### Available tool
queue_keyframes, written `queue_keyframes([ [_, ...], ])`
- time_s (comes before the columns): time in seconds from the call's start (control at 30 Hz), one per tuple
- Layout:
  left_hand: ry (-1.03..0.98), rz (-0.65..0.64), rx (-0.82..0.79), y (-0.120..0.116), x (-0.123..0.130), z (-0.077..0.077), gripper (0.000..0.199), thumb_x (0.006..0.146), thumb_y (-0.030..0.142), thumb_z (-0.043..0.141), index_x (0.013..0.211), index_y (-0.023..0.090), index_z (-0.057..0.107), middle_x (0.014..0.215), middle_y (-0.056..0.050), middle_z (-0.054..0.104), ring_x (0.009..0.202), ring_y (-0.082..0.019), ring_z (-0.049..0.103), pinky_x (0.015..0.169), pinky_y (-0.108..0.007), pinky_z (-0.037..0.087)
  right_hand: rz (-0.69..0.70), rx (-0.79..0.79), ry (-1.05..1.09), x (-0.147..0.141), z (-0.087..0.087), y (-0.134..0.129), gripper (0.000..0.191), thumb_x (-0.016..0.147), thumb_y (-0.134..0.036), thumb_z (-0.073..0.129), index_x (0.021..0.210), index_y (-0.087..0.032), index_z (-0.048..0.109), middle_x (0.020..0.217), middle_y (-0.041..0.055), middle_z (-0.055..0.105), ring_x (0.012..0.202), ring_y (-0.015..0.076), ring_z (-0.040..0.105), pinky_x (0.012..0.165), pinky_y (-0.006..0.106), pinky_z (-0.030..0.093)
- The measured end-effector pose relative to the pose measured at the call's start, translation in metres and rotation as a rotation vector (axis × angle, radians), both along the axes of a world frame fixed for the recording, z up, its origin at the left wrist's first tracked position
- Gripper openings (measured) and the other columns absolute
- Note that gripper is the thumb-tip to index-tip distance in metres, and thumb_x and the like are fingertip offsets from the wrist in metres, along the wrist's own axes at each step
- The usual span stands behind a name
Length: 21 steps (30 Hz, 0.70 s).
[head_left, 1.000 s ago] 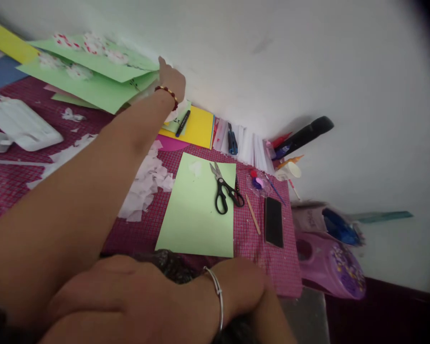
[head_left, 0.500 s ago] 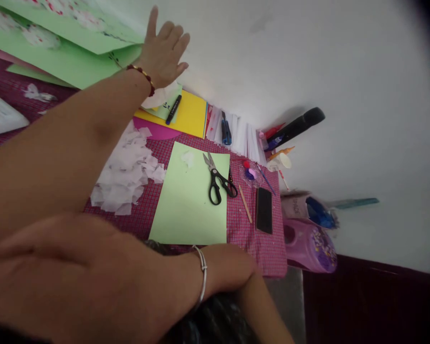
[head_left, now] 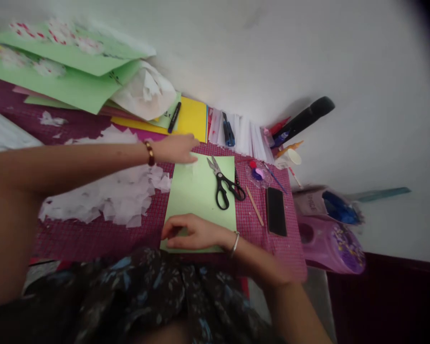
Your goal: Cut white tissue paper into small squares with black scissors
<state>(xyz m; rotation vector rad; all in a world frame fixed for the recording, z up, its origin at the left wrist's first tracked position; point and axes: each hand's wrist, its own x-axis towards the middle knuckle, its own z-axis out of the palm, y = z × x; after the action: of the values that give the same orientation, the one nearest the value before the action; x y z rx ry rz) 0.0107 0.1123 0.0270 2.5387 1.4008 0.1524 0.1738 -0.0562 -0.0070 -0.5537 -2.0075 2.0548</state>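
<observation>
My left hand point(head_left: 177, 147), slightly blurred, reaches over the upper left edge of a light green sheet of paper point(head_left: 200, 196). Its fingers are stretched, with the thumb apart, near a faint white scrap of tissue point(head_left: 193, 168) on the sheet. On the sheet's lower edge rests my right hand point(head_left: 195, 232), fingers loosely curved, a gap between thumb and forefinger, nothing in it. Scissors point(head_left: 222, 179) with black handles lie partly opened across the sheet's right side. Left of the sheet spreads a heap of cut white tissue pieces point(head_left: 129, 196), partly behind my left forearm.
Green sheets with paper blossoms point(head_left: 75, 86) lean at the back left. Along the wall lie a marker point(head_left: 174, 117), a yellow sheet point(head_left: 193, 114), a box cutter point(head_left: 228, 130) and white strips point(head_left: 249, 138). A pencil point(head_left: 254, 205) and phone point(head_left: 275, 211) lie at right.
My left hand has come down from the wall side to the sheet's upper left. My right hand has moved from close to the camera onto the sheet's lower edge. The view has shifted slightly.
</observation>
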Motion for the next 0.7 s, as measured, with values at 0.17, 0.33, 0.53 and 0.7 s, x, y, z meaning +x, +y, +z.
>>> queue_keyframes([
  [0.17,0.043,-0.089,-0.039,-0.006,0.009,-0.031,0.050,0.074,0.038,0.070,0.118,0.015,0.065,0.117,-0.016,0.063,0.101,-0.031,0.063,0.079,-0.036,0.049,-0.100,-0.332,-0.037,0.023,-0.035,0.023,0.026,0.083,-0.038,0.078,0.095,-0.020,0.063,0.082,-0.0020,0.065,0.073,0.0113,0.061,0.072,0.026,0.050],
  [0.33,0.000,-0.123,-0.141,-0.004,0.023,-0.034,0.019,0.072,0.010,0.055,0.083,0.016,0.069,0.094,-0.008,0.070,0.086,-0.020,0.066,0.075,-0.028,0.048,-0.121,-0.390,0.017,0.023,-0.033,0.025,0.043,0.081,-0.054,0.076,0.098,-0.017,0.061,0.081,-0.0012,0.065,0.072,0.0121,0.062,0.074,0.029,0.050],
  [0.53,0.014,0.144,-0.160,-0.005,-0.029,-0.004,0.020,0.073,0.012,0.052,0.084,0.017,0.068,0.083,-0.001,0.071,0.076,-0.015,0.065,0.069,-0.024,0.048,-0.150,-0.375,0.012,0.027,-0.026,0.027,0.038,0.087,-0.050,0.072,0.100,-0.017,0.061,0.081,-0.0008,0.066,0.074,0.0125,0.064,0.076,0.030,0.051],
  [0.7,0.146,0.261,0.008,-0.025,-0.095,0.024,0.030,0.081,0.022,0.053,0.104,0.009,0.067,0.106,-0.013,0.066,0.112,-0.031,0.058,0.098,-0.044,0.042,-0.145,-0.433,0.036,0.027,-0.023,0.031,0.037,0.087,-0.049,0.071,0.100,-0.016,0.061,0.082,0.0006,0.067,0.076,0.0131,0.066,0.077,0.031,0.053],
])
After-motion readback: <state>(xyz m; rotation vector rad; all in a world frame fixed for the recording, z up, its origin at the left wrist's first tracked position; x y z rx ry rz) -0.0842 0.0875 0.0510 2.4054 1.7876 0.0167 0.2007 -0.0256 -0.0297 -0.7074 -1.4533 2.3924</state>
